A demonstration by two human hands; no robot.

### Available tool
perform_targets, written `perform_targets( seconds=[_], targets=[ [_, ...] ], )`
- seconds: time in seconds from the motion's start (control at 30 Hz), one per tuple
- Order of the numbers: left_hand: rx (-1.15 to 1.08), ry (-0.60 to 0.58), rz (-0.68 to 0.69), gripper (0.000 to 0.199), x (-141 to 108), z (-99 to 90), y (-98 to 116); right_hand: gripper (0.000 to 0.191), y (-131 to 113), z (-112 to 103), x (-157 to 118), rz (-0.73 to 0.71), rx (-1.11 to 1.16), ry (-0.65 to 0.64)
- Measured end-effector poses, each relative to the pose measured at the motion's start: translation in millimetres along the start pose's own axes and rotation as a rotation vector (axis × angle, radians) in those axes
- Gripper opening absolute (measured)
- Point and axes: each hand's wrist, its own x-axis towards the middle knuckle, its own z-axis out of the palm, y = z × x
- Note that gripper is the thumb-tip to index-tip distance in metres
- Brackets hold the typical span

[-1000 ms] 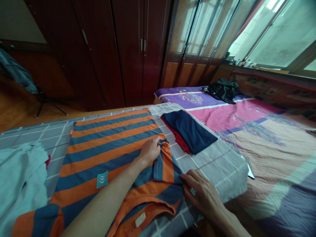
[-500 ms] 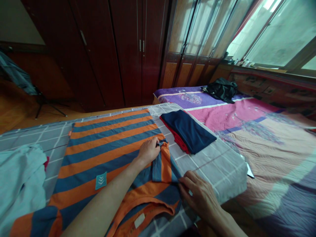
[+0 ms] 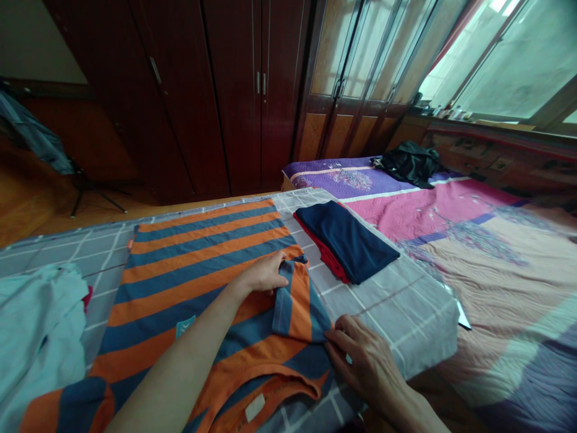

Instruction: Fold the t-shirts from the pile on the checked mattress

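Observation:
An orange and blue striped shirt (image 3: 180, 288) lies spread on a grey checked cloth (image 3: 378, 322), its neckline towards me. One sleeve (image 3: 300, 300) is folded inward over the body of the shirt. My left hand (image 3: 265, 273) pinches the cuff end of that sleeve between thumb and fingers. At the shoulder edge, my right hand (image 3: 360, 352) has its thumb and forefinger closed on the shirt fabric. My left forearm partly covers a small light-blue patch (image 3: 184, 326) on the shirt.
Folded navy and red clothing (image 3: 349, 237) rests beyond my hands. Pale green fabric (image 3: 40, 331) is heaped at the left. To the right stands a bed with a patterned cover (image 3: 473, 246) and a black garment (image 3: 408, 162). Dark wardrobes (image 3: 238, 108) line the back.
My left hand has shifted slightly left with the cuff, and the folded sleeve lies flatter and wider. My right hand keeps its hold at the shoulder edge.

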Motion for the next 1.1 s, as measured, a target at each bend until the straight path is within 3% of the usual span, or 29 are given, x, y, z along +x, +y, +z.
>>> perform_targets(
  seconds=[0.1, 0.23, 0.33, 0.47, 0.73, 0.83, 0.97, 1.1],
  targets=[
    [0.223, 0.071, 0.0, 0.042, 1, 1.7, 5, 0.02, 0, -1, 1, 0.004, 0.001, -0.023],
    [0.332, 0.266, 0.182, 0.02, 2, 16.0, 17, 0.019, 2, -1, 1, -0.011, -0.008, -0.023],
    [0.409, 0.214, 0.337, 0.015, 3, 28.4, 18, 0.02, 3, -1, 0, -0.034, -0.01, -0.016],
    [0.494, 0.125, 0.424, 0.023, 9, 40.7, 6, 0.022, 4, -3, 0, -0.048, -0.01, -0.028],
    [0.542, 0.123, 0.445, 0.04, 19, 48.9, -9, 0.019, -1, -7, 12, -0.054, 0.02, -0.015],
    [0.523, 0.216, 0.462, 0.036, 17, 44.2, -5, 0.021, -8, -4, 21, -0.077, 0.055, -0.053],
    [0.533, 0.298, 0.363, 0.023, 14, 35.3, -4, 0.024, -15, -1, 36, -0.119, 0.069, -0.157],
    [0.541, 0.371, 0.276, 0.017, 15, 28.8, -9, 0.023, -9, 11, 54, -0.175, 0.058, -0.072]
  ],
)
